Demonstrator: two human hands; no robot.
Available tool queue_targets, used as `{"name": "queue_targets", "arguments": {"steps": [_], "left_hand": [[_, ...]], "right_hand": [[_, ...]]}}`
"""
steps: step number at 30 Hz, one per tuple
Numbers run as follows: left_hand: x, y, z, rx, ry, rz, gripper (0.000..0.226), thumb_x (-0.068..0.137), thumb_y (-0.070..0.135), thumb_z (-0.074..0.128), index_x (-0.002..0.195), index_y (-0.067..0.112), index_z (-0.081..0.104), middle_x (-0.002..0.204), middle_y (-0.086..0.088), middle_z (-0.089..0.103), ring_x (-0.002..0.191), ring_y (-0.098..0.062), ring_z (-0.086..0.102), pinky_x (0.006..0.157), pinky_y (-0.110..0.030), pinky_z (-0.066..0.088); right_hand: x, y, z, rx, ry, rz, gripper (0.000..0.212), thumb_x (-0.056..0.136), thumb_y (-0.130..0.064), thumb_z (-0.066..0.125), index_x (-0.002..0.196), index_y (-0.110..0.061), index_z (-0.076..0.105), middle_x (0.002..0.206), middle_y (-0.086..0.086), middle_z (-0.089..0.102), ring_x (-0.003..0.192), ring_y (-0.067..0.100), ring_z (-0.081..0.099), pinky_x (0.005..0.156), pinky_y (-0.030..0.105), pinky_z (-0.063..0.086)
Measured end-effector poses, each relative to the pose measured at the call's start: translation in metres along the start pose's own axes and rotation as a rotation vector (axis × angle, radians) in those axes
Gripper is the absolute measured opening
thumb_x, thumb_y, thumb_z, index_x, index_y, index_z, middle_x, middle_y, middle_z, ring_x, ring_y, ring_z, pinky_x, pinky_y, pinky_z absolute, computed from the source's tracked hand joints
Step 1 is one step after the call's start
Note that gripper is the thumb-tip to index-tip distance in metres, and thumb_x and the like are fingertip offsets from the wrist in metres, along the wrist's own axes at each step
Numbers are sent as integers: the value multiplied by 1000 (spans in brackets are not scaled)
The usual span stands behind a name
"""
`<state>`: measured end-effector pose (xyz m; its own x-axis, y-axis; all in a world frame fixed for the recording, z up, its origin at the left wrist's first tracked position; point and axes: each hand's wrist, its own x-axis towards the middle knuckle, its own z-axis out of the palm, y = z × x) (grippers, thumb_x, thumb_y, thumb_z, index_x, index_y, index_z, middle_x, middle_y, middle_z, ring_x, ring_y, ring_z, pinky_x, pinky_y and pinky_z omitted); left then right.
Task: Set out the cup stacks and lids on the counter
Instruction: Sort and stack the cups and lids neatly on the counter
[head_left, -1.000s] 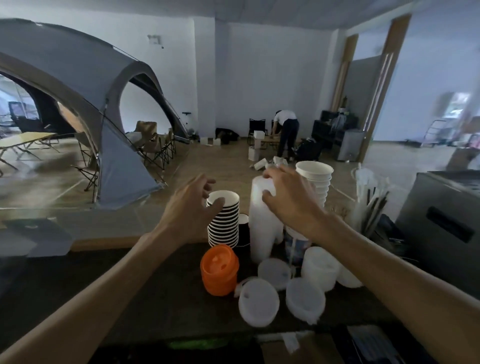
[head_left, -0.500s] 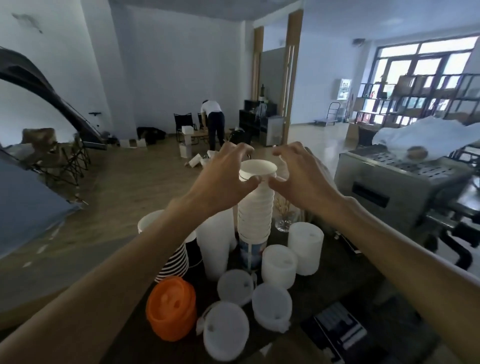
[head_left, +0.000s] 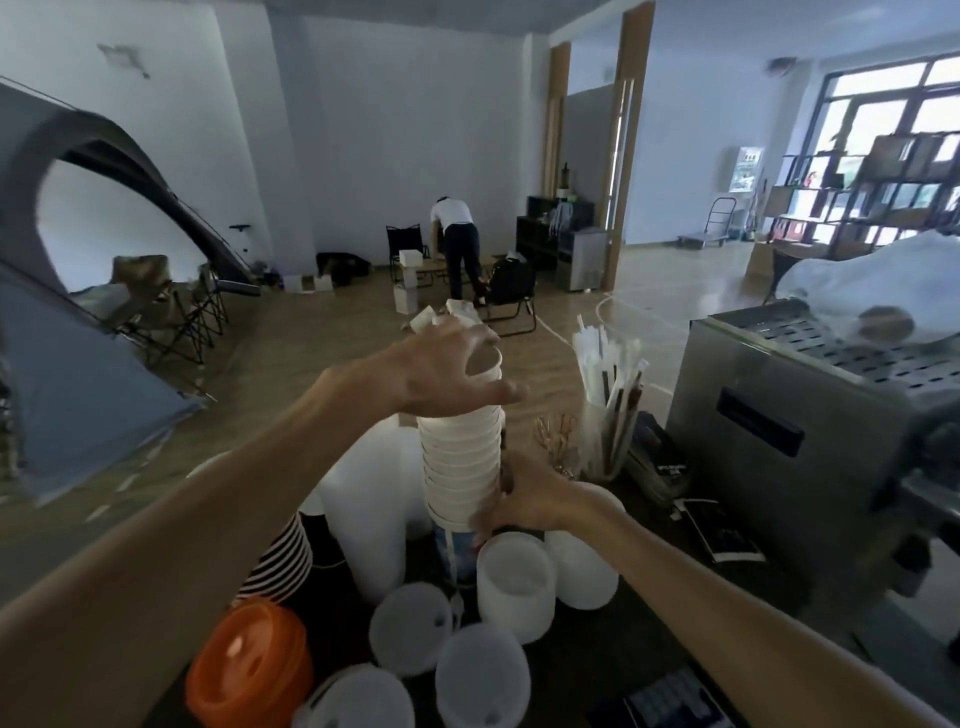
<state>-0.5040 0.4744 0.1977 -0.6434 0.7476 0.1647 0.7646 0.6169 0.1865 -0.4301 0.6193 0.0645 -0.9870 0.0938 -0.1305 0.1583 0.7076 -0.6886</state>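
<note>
The left hand (head_left: 447, 371) curls over the rim of the tall stack of ridged white paper cups (head_left: 462, 462) at the middle of the dark table (head_left: 675, 639); the right hand (head_left: 524, 499) grips its base. Frosted plastic lid stacks (head_left: 514, 582) sit at five o'clock, a glossy orange lid stack (head_left: 249, 670) at seven, striped cups (head_left: 280, 561) at nine.
</note>
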Motion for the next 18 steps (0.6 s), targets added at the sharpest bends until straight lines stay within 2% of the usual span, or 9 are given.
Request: {"name": "queue_targets", "arguments": {"steps": [1,3,4,7,9,14,16,18], "left_hand": [[0,-1,3,-8,-3,2,84,78,76,54,147,31,36,156,-2,30,140,-23,33,109,-45,35],[0,-3,7,-11,46,15,81,80,70,58,147,29,37,155,-1,33,141,-21,32,110,-42,32],[0,-5,8,-4,77,21,79,81,68,59,146,29,37,154,0,35,141,-20,33,109,-40,31],[0,-9,10,1,117,28,76,82,67,60,145,32,38,151,0,38,139,-20,34,107,-39,32],[-1,-10,12,4,115,35,75,81,67,60,144,32,38,150,1,39,138,-20,35,106,-39,33],[2,-9,15,5,91,32,78,79,71,56,144,32,38,152,1,35,139,-21,34,110,-49,36],[2,-9,16,-8,94,27,76,78,70,55,143,33,39,152,1,35,139,-21,34,110,-51,37],[1,-11,16,-10,118,26,74,79,68,56,141,32,41,150,1,38,138,-21,36,109,-49,38]], "right_hand": [[8,8,9,20,-9,-8,87,51,-35,92,128,-29,52,113,-11,67,107,11,64,90,34,57],[15,13,20,70,14,-43,95,49,-31,91,132,-31,45,116,-11,65,107,11,62,90,37,57],[15,13,24,94,38,-67,94,50,-29,91,132,-30,44,116,-11,64,106,10,62,88,35,58],[18,14,27,114,58,-82,90,57,-25,92,131,-29,41,114,-13,62,101,5,59,72,16,50],[17,14,27,124,60,-82,88,57,-26,92,128,-33,40,114,-14,62,100,5,59,69,13,47],[17,15,24,102,73,-71,95,45,-41,91,130,-32,47,115,-15,66,104,6,63,88,33,57],[17,15,23,100,79,-68,97,44,-41,91,130,-31,47,114,-15,66,104,6,63,90,35,57],[18,13,24,108,85,-89,88,45,-36,91,124,-32,52,108,-15,68,100,3,64,86,33,58]]}}
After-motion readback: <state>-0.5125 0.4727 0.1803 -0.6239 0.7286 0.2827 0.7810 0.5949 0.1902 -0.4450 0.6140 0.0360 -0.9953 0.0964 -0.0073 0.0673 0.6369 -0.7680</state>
